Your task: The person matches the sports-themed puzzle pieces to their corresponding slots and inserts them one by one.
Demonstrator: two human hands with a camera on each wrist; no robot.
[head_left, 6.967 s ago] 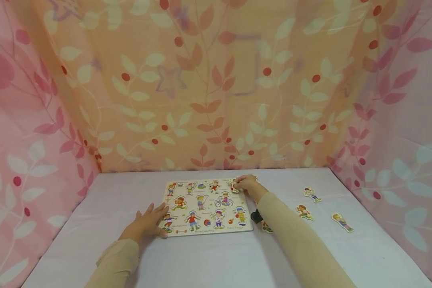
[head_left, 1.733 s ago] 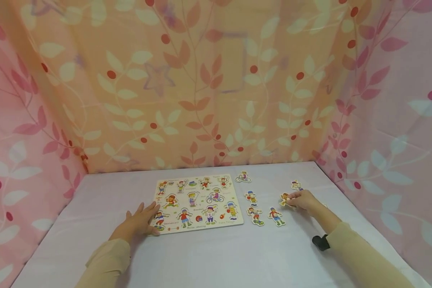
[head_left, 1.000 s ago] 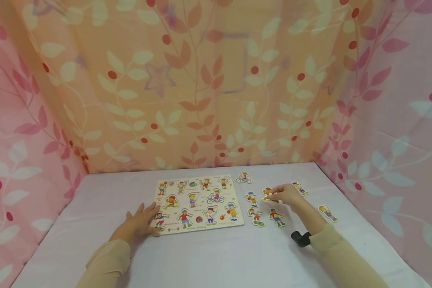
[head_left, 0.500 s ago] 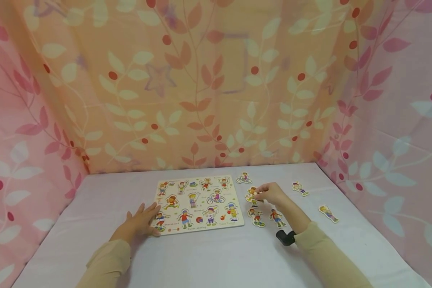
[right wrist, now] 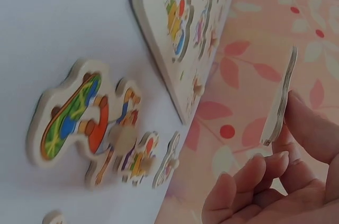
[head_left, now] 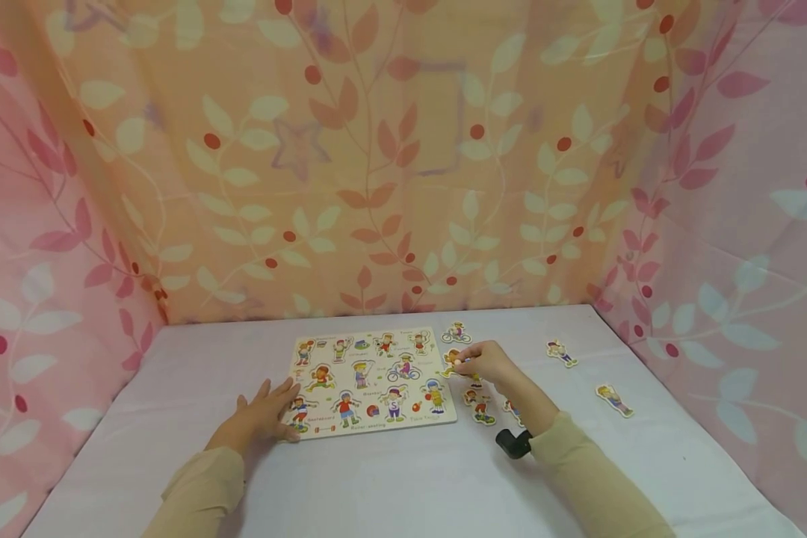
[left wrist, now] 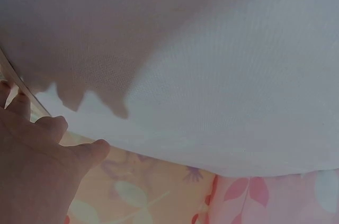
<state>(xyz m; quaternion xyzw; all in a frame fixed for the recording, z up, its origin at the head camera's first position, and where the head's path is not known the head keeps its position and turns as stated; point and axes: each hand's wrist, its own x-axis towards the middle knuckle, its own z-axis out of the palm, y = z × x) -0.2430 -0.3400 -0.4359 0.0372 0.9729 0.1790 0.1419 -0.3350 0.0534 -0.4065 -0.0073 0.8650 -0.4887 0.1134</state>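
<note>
A wooden peg puzzle board point(head_left: 403, 425) with sports figures lies on the table. My left hand point(head_left: 258, 415) rests at its left edge, fingers spread; the left wrist view shows this hand point(left wrist: 42, 155) beside the board's edge. My right hand point(head_left: 494, 366) pinches a runner puzzle piece point(head_left: 451, 362) by its knob, at the board's right edge. In the right wrist view the held piece point(right wrist: 279, 102) is raised and seen edge-on. Under the right hand lies a ball-player piece point(head_left: 474, 381), partly hidden. A skateboarder piece point(head_left: 480, 409) lies just in front of it.
A cyclist piece point(head_left: 456, 333) lies beyond the right hand. Farther right are a cap-wearing figure piece point(head_left: 561, 353) and a golfer piece point(head_left: 614, 400). The right forearm partly covers another piece point(head_left: 510, 409). A black device point(head_left: 513, 444) sits at the right wrist. Patterned curtains point(head_left: 390, 224) surround the table.
From the loose pieces on the right, my right hand has picked up the runner piece and carried it left to the board. Seven seconds ago it held a piece at the board's far-right corner.
</note>
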